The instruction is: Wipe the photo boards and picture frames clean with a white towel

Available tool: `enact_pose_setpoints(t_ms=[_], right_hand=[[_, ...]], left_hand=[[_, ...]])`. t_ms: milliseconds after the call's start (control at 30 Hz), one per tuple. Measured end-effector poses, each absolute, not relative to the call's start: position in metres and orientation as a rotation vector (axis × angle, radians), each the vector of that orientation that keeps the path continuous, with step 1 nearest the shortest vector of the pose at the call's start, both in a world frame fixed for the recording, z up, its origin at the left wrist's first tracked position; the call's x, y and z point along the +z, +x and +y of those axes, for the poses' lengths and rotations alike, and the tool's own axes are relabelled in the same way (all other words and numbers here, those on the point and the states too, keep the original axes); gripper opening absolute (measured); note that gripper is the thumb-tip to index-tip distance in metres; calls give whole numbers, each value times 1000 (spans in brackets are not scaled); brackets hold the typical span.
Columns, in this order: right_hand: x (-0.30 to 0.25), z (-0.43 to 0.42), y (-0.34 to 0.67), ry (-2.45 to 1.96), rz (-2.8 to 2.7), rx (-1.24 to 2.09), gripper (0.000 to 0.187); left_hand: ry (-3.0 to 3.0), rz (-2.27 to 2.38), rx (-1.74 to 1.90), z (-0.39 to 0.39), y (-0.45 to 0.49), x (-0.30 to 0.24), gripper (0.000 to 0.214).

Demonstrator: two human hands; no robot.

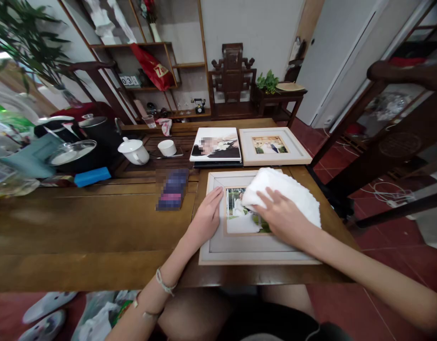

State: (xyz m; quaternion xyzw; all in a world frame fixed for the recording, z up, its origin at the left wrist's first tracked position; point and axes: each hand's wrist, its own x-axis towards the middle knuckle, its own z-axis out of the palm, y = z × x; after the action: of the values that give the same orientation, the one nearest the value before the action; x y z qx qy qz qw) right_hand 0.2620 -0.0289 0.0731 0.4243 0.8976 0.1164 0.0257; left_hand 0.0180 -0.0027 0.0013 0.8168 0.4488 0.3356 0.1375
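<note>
A picture frame [214, 247] with a wide pale border lies flat on the wooden table in front of me. The photo [234, 203] in its middle is partly covered. My left hand [208, 213] rests on the frame's left border, its fingers stretched out and close together. Under my right hand [284, 215] is a fluffy white cloth [298, 192], gripped and pressed on the photo's right side. The cloth spreads over the frame's upper right part and hides its corner there.
Beyond the frame lie a white photo album [214, 142] and another framed photo [296, 147]. A white lidded teapot [133, 150], a small white cup [167, 148] and a blue box [92, 176] stand to the left. A dark wooden chair [378, 142] is at the right.
</note>
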Motion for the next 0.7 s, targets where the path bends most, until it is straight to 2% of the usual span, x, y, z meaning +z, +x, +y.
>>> enact_pose_setpoints(t_ms=[233, 367, 500, 533, 600, 700], right_hand=[[75, -49, 195, 987, 2840, 407, 32], [67, -72, 202, 839, 3019, 446, 22], [79, -84, 229, 677, 3118, 280, 15], [86, -81, 237, 680, 3097, 207, 15], [105, -69, 253, 746, 3035, 108, 29], [132, -36, 272, 1020, 3014, 320, 48]], left_hand=[[2341, 1263, 967, 1, 13, -3, 45], [2323, 1298, 938, -1, 16, 2, 44], [2352, 1360, 921, -5, 21, 8, 42], [2366, 1366, 909, -6, 22, 9, 43], [2391, 1370, 890, -8, 22, 10, 46], [2422, 1351, 889, -9, 22, 9, 47]])
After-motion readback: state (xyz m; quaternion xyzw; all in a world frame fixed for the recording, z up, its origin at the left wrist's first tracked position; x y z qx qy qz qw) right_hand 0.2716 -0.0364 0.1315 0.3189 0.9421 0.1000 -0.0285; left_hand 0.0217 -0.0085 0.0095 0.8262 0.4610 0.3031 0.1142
